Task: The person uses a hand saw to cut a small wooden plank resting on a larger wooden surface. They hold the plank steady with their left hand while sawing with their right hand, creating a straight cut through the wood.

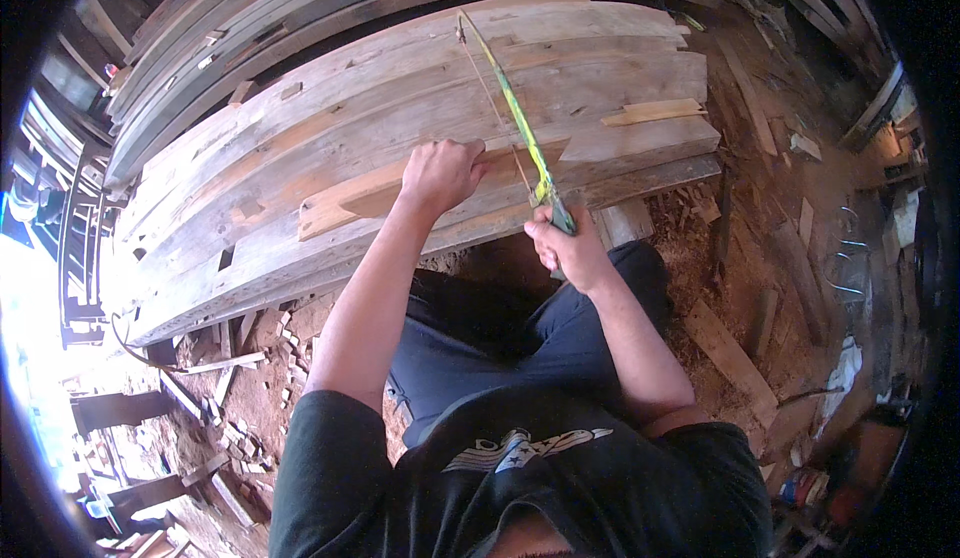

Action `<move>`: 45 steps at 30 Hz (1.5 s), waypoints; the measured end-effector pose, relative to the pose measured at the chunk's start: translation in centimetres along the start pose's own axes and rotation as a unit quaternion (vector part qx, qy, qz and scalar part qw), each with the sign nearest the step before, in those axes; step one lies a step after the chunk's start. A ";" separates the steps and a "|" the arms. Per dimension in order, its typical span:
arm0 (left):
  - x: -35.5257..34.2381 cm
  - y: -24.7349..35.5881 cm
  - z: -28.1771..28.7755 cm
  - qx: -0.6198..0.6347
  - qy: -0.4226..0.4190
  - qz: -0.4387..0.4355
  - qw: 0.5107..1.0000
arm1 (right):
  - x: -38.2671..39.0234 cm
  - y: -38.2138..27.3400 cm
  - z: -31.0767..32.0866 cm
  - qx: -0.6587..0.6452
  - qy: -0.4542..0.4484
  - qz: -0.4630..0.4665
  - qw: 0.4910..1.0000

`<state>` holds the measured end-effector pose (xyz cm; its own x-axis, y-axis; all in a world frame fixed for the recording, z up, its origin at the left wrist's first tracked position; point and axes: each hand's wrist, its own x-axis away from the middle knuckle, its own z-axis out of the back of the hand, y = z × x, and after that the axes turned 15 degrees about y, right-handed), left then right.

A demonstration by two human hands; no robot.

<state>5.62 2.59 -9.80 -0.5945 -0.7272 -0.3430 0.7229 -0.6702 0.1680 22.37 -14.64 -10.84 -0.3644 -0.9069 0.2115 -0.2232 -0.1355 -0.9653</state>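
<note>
At centre frame, the right hand (572, 248) has fingers wrapped round the bow saw (517, 113) across the plank (335, 206), where the left hand (436, 176) curls, grip unclear; sawing seems in hand, needing steady strokes.

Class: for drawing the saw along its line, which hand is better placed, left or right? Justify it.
Probably the right hand: it already grips the bow saw by its handle. The left hand appears to rest on the wooden strip, better suited to steadying.
</note>
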 end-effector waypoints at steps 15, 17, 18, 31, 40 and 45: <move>-3.5 -1.7 0.0 0.024 -0.049 0.056 0.997 | -4.7 -1.1 -2.0 0.113 -0.012 0.033 0.993; -3.3 -1.8 -0.1 0.026 -0.047 0.053 0.997 | -4.5 -0.5 -1.7 0.160 -0.012 0.049 0.986; -3.1 -1.6 -0.2 0.026 -0.056 0.050 0.997 | -4.1 -0.4 -1.6 0.124 -0.018 0.049 0.991; -3.0 -1.8 -0.2 0.024 -0.041 0.037 0.998 | 4.9 0.6 2.0 0.065 -0.002 0.009 0.998; -2.8 -1.1 1.0 0.028 -0.034 0.060 0.997 | 3.9 3.7 2.1 0.119 0.004 0.128 0.985; -2.3 -0.7 1.0 0.018 -0.020 0.058 0.998 | 3.3 3.9 3.1 0.094 -0.043 0.098 0.990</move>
<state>6.08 4.57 -8.22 -0.5225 -0.8047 -0.2819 0.7743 -0.5862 0.2382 23.13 -19.41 -14.43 -0.3042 -0.9525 0.0115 0.0190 -0.0181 -0.9997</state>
